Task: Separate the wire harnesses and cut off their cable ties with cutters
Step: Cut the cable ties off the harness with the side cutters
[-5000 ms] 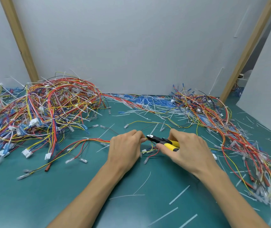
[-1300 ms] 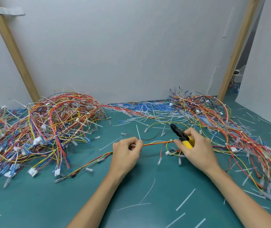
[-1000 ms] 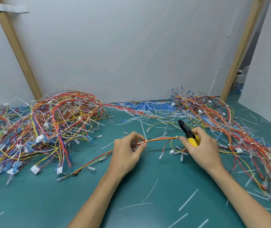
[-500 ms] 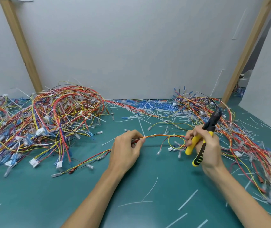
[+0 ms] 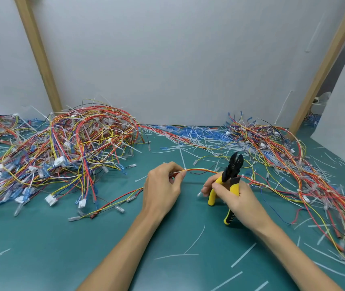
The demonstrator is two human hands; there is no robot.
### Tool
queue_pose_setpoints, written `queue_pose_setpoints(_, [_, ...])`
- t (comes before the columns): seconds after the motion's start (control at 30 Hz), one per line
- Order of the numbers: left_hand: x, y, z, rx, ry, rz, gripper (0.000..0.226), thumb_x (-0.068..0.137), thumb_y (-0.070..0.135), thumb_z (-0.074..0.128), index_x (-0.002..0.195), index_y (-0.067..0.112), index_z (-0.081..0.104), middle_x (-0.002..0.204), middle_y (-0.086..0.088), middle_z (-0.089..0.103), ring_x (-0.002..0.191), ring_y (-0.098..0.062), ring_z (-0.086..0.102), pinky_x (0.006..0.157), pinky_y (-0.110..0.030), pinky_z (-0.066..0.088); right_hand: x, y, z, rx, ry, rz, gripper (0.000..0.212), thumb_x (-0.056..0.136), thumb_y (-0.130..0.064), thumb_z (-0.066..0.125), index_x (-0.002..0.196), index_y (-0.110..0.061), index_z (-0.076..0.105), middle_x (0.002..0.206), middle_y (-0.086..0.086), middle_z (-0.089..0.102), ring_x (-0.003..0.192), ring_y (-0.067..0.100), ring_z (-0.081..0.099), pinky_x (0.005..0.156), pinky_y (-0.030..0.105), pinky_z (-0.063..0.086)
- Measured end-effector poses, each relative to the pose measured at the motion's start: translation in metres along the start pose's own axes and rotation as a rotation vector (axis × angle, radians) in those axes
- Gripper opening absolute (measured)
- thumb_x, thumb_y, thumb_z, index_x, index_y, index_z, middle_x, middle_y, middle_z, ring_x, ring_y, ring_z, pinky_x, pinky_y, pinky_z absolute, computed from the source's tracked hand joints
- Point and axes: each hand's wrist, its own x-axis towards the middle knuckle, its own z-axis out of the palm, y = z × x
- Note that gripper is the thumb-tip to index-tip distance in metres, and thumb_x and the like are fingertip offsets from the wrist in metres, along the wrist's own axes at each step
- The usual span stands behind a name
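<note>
Yellow-black cutters (image 5: 229, 181); teal table (image 5: 41, 238); white ties (image 5: 243, 254).

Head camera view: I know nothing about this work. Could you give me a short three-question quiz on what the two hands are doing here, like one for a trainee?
1. True or false: the left hand pinches the wire harness right beside a white cable tie.
2. The right hand holds the cutters. Which way does their black head point? A: upward. B: straight down. C: sideways to the left.
3. Fill in the blank: the cutters' handles are black and ____.

Key: 1 true; 2 A; 3 yellow.
</note>
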Motion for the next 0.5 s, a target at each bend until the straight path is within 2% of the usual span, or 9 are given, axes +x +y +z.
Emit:
queue_pose_setpoints(0.07, [-0.0005, 0.0009, -0.0007, -0.029, 0.04, 0.003, 0.007, 0.089, 0.03, 0.071, 0.084, 0.025, 0.072, 0.076, 0.012, 0.069, 0.068, -0.007, 0.061, 0.069, -0.033, 0.053, 0.0003, 0.0018, 0.0025, -0.075, -0.055, 0.02, 0.014, 0.085, -0.035, 0.06, 0.091, -0.026, 0.07, 0.095, -0.001, 0.076, 0.097, 0.022, 0.071, 0.093, 0.05, 0.054])
queue_pose_setpoints(0.13, [-0.0005, 0.0018, -0.0013, -0.055, 0.072, -0.001, 0.009, 0.088, 0.03, 0.073, 0.082, 0.025, 0.072, 0.073, 0.012, 0.069, 0.069, -0.006, 0.063, 0.068, -0.029, 0.052, 0.0014, 0.0034, 0.0046, -0.074, -0.076, 0.034, 0.018, 0.083, -0.033, 0.064, 0.098, -0.025, 0.07, 0.098, -0.001, 0.077, 0.1, 0.019, 0.071, 0.098, 0.05, 0.052])
queue_pose_setpoints(0.23, [0.0004, 0.0026, -0.001, -0.071, 0.101, -0.016, 0.014, 0.087, 0.033, 0.074, 0.078, 0.023, 0.072, 0.069, 0.011, 0.068, 0.068, -0.005, 0.064, 0.067, -0.026, 0.051, 0.0036, 0.0052, 0.0045, -0.006, -0.099, 0.058, 0.029, 0.081, -0.019, 0.063, 0.109, -0.022, 0.068, 0.104, -0.001, 0.076, 0.106, 0.016, 0.07, 0.103, 0.045, 0.051])
queue_pose_setpoints(0.33, [0.0005, 0.0013, -0.0008, -0.032, 0.095, -0.047, 0.021, 0.088, 0.039, 0.072, 0.077, 0.021, 0.07, 0.065, 0.008, 0.066, 0.065, -0.008, 0.062, 0.066, -0.032, 0.051, 0.0034, 0.0077, 0.0004, -0.014, -0.141, 0.063, 0.041, 0.08, -0.004, 0.06, 0.118, -0.022, 0.064, 0.11, -0.001, 0.074, 0.111, 0.014, 0.068, 0.106, 0.04, 0.049])
queue_pose_setpoints(0.4, [-0.0002, 0.0006, -0.0012, 0.058, 0.083, -0.064, 0.03, 0.09, 0.046, 0.067, 0.073, 0.021, 0.065, 0.059, 0.007, 0.06, 0.065, -0.018, 0.06, 0.063, -0.035, 0.048, 0.0016, 0.0097, -0.0007, -0.085, -0.181, 0.056, 0.052, 0.082, 0.007, 0.059, 0.122, -0.026, 0.061, 0.114, -0.004, 0.073, 0.116, 0.011, 0.065, 0.11, 0.037, 0.046])
queue_pose_setpoints(0.43, [-0.0008, 0.0006, -0.0016, 0.107, 0.075, -0.069, 0.036, 0.09, 0.049, 0.065, 0.069, 0.02, 0.059, 0.054, 0.006, 0.054, 0.063, -0.023, 0.057, 0.06, -0.035, 0.044, 0.0002, 0.0104, 0.0003, -0.123, -0.188, 0.052, 0.052, 0.083, 0.006, 0.06, 0.122, -0.028, 0.061, 0.116, -0.006, 0.072, 0.117, 0.011, 0.064, 0.11, 0.036, 0.044])
queue_pose_setpoints(0.5, [-0.0015, 0.0015, -0.0027, 0.175, 0.058, -0.1, 0.048, 0.09, 0.054, 0.061, 0.061, 0.019, 0.046, 0.049, 0.004, 0.045, 0.06, -0.026, 0.051, 0.053, -0.034, 0.034, -0.0016, 0.0098, 0.0052, -0.173, -0.159, 0.043, 0.04, 0.084, -0.011, 0.065, 0.119, -0.032, 0.063, 0.112, -0.01, 0.073, 0.114, 0.008, 0.065, 0.107, 0.033, 0.045])
